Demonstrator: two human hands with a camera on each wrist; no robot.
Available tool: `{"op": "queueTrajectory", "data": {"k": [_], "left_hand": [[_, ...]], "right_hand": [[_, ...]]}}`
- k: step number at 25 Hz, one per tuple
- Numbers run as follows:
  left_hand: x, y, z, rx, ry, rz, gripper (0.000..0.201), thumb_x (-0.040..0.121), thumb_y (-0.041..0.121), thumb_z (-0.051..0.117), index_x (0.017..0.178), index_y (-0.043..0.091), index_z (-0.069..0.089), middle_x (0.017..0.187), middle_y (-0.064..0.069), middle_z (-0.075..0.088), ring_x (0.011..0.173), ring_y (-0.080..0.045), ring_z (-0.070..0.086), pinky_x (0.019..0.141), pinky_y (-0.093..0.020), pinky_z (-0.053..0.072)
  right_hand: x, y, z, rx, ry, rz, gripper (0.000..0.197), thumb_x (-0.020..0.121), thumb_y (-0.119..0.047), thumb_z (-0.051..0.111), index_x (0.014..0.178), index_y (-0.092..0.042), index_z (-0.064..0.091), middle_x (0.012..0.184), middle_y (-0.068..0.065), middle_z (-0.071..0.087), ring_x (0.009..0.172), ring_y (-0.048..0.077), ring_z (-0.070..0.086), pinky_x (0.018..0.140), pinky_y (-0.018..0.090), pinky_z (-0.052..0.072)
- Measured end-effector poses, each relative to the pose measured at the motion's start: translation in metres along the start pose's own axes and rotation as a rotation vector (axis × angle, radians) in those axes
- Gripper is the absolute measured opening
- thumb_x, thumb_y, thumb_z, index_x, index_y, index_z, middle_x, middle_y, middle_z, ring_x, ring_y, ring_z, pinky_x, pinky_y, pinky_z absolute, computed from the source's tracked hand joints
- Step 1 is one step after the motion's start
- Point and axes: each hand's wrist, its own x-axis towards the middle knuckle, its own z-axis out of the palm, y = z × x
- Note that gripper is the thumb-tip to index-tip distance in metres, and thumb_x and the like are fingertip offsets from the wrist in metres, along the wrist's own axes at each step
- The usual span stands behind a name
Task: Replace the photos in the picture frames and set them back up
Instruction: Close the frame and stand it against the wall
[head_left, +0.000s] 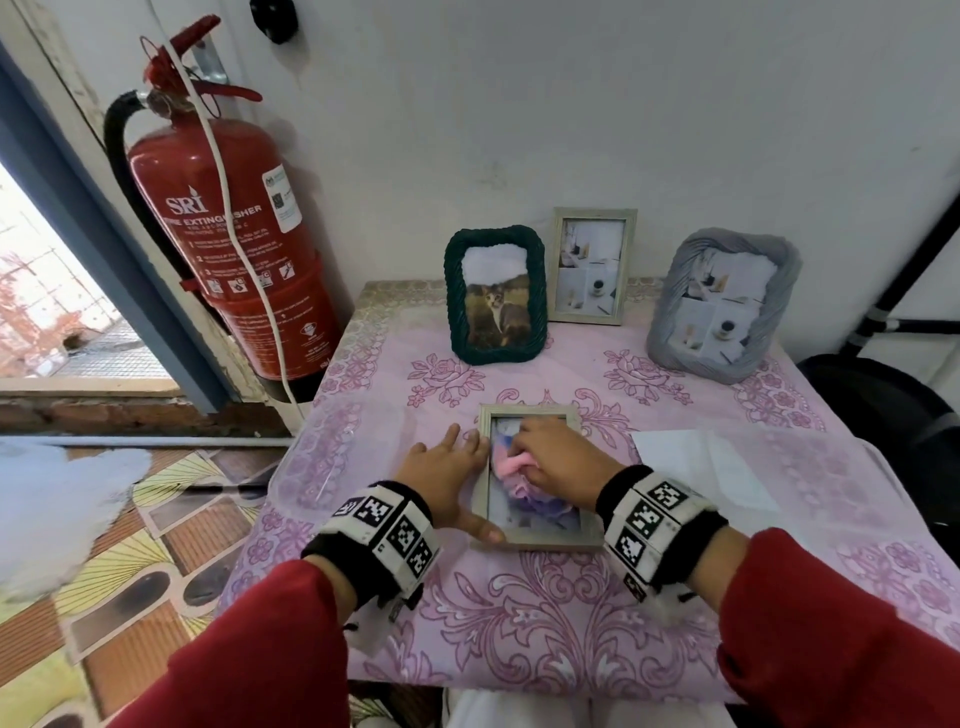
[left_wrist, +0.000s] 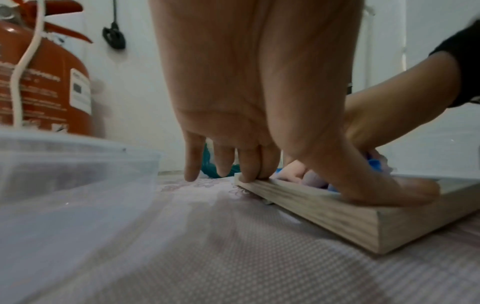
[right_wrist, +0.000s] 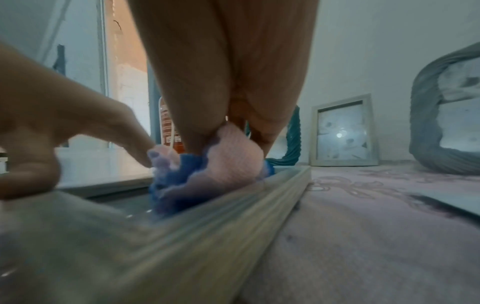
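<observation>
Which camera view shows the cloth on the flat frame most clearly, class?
The right wrist view: the pink and blue cloth fills its centre, gripped by the right hand. The head view shows it small; the left wrist view only glimpses it behind the thumb.

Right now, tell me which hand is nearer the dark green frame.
Left. The left hand rests on the flat frame's left edge, below the dark green frame; the right hand, holding a cloth, lies further right.

One frame (head_left: 537, 538) is lying flat on the surface (head_left: 571, 623). Three frames are standing behind it by the wall: one on the left (head_left: 496, 293), one in the middle (head_left: 592, 265), one on the right (head_left: 722, 306). A paper (head_left: 701, 467) is lying to its right.
</observation>
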Motion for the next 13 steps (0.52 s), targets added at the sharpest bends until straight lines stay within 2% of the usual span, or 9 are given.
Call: {"op": "queueTrajectory", "data": {"k": [3,5,7,9,11,13], "left_hand": [[-0.001,0.001,-0.001,0.025,-0.016,0.002,0.115,0.068,0.067,0.064,0.150,0.015,0.002,0.159,-0.004,0.000,0.147,-0.022,-0.002,0.116,-0.047,0.018],[-0.002,0.001,-0.001,0.012,-0.023,0.011,0.114,0.069,0.065,0.064,0.150,0.016,0.001,0.159,-0.003,-0.002,0.147,-0.021,-0.001,0.115,-0.046,0.019],[-0.002,0.001,-0.001,0.014,-0.014,0.026,0.113,0.070,0.063,0.065,0.150,0.015,0.002,0.159,-0.004,-0.001,0.147,-0.019,0.000,0.115,-0.046,0.021],[-0.001,0.001,-0.001,-0.010,-0.004,0.040,0.112,0.070,0.061,0.066,0.150,0.014,0.004,0.159,-0.004,0.000,0.147,-0.017,0.000,0.115,-0.044,0.022],[0.000,-0.001,0.000,-0.055,0.001,0.050,0.112,0.070,0.060,0.067,0.150,0.015,0.004,0.159,-0.003,0.000,0.147,-0.016,0.001,0.114,-0.043,0.023],[0.001,-0.003,0.003,-0.095,0.007,0.063,0.112,0.069,0.059,0.069,0.150,0.015,0.005,0.159,-0.005,-0.001,0.147,-0.016,0.002,0.115,-0.041,0.023]], "right_hand": [[-0.021,-0.002,0.011,-0.111,-0.001,-0.150,0.015,0.088,-0.011,0.052,0.098,-0.006,0.062,0.109,0.010,0.056,0.103,0.024,0.048,0.088,0.030,0.035],[-0.031,0.002,0.013,-0.173,0.007,-0.180,0.014,0.090,-0.013,0.051,0.099,-0.011,0.062,0.109,0.005,0.057,0.102,0.021,0.048,0.086,0.027,0.034],[-0.029,0.006,0.008,-0.185,0.033,-0.142,0.012,0.091,-0.014,0.051,0.095,-0.013,0.063,0.102,0.001,0.058,0.096,0.017,0.045,0.082,0.026,0.034],[-0.019,0.011,0.000,-0.101,0.072,-0.048,0.011,0.090,-0.013,0.052,0.088,-0.011,0.063,0.089,0.001,0.055,0.088,0.014,0.039,0.076,0.024,0.031],[-0.002,0.018,-0.006,-0.057,0.096,0.042,0.014,0.089,-0.010,0.051,0.081,-0.007,0.064,0.084,0.006,0.056,0.084,0.018,0.041,0.075,0.026,0.032],[0.015,0.024,-0.009,-0.071,0.104,0.101,0.018,0.088,-0.011,0.050,0.079,-0.006,0.064,0.088,0.013,0.063,0.085,0.024,0.048,0.074,0.029,0.033]]}}
